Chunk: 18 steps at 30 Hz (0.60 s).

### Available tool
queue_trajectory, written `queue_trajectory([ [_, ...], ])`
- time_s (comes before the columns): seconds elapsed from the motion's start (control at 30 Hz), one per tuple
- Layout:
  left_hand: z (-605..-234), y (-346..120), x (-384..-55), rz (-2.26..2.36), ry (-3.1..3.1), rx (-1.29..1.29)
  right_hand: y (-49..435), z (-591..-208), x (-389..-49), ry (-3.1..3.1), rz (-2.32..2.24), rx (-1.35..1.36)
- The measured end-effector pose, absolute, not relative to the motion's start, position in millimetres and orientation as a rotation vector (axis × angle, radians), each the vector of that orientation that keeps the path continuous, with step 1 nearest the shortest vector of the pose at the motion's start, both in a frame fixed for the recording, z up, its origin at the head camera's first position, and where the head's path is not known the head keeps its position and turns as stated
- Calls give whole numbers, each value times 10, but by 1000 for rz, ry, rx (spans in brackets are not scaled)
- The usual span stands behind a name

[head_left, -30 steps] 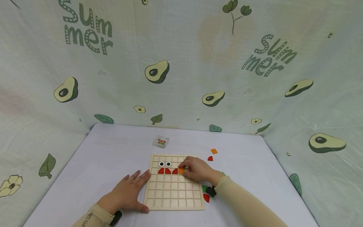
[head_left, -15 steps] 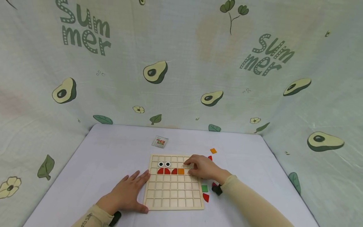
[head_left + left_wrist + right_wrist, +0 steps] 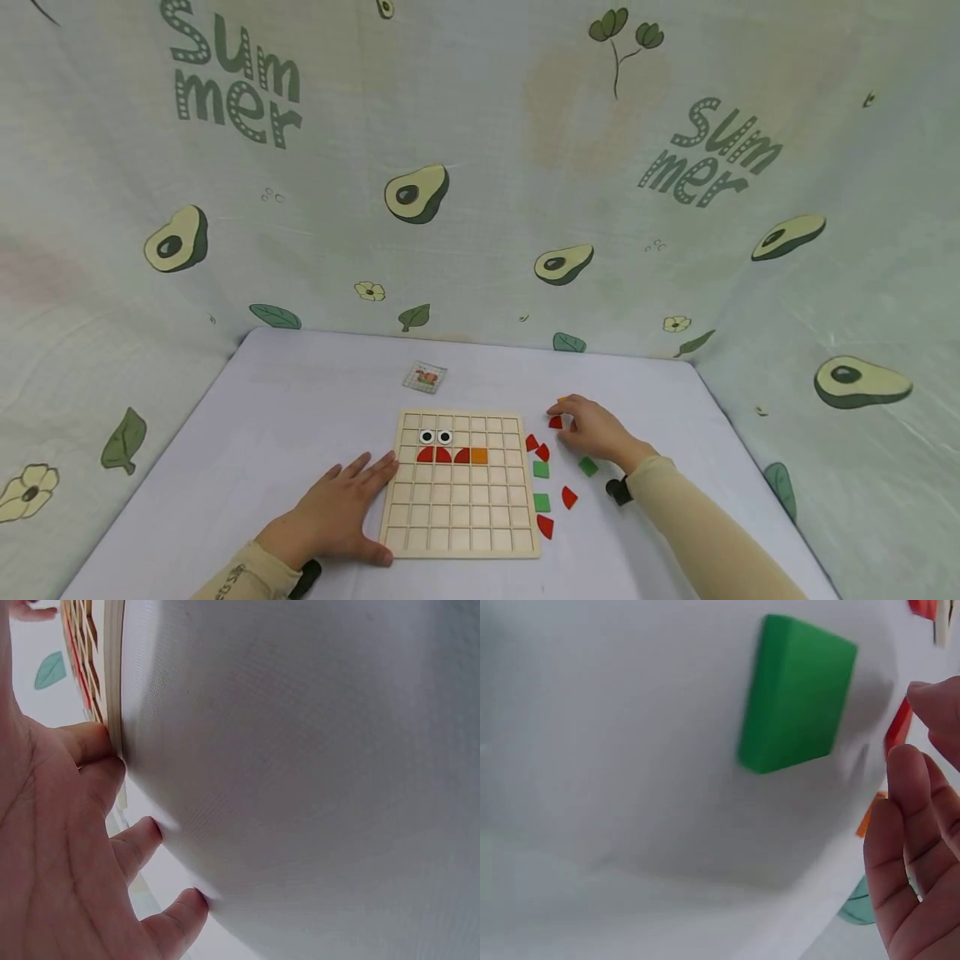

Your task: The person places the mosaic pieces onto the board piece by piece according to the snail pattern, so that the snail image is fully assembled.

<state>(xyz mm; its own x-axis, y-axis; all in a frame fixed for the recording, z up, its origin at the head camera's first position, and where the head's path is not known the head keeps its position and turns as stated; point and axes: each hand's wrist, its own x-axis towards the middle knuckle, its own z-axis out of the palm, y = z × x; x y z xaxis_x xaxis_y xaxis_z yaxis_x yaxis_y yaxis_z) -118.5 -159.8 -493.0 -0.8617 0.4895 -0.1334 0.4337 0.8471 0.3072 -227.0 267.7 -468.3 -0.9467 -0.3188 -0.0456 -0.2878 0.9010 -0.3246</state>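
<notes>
My left hand [image 3: 337, 508] lies with spread fingers against the left edge of a wooden grid board [image 3: 450, 517]. In the left wrist view its fingertips touch the board's side and the tabletop. Two eye tiles [image 3: 436, 437] sit in the board, with red quarter-circle tiles and an orange square tile [image 3: 479, 456] in the row below. My right hand [image 3: 597, 432] is beyond the board's right side, its thumb and fingers apart around a loose red quarter-circle tile [image 3: 556, 422]. A second orange tile [image 3: 871, 814] is partly hidden behind the fingers. A green square tile [image 3: 802, 694] lies near that hand.
More red quarter-circle tiles [image 3: 569, 497] and green square tiles [image 3: 542, 502] lie along the board's right side. A small picture card [image 3: 425, 377] lies behind the board. A printed cloth [image 3: 480, 208] hangs at the table's back and sides.
My right hand has left the orange tile in the board and moved right and back to the loose tiles, uncovering several red and green ones. My left hand has stayed put.
</notes>
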Motion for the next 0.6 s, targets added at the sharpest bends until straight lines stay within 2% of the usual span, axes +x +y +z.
queue_trajectory([
  [0.6,-4860,-1597,-1145,395,2805,701,2749,-4761,-2229,3030,-338,-443],
])
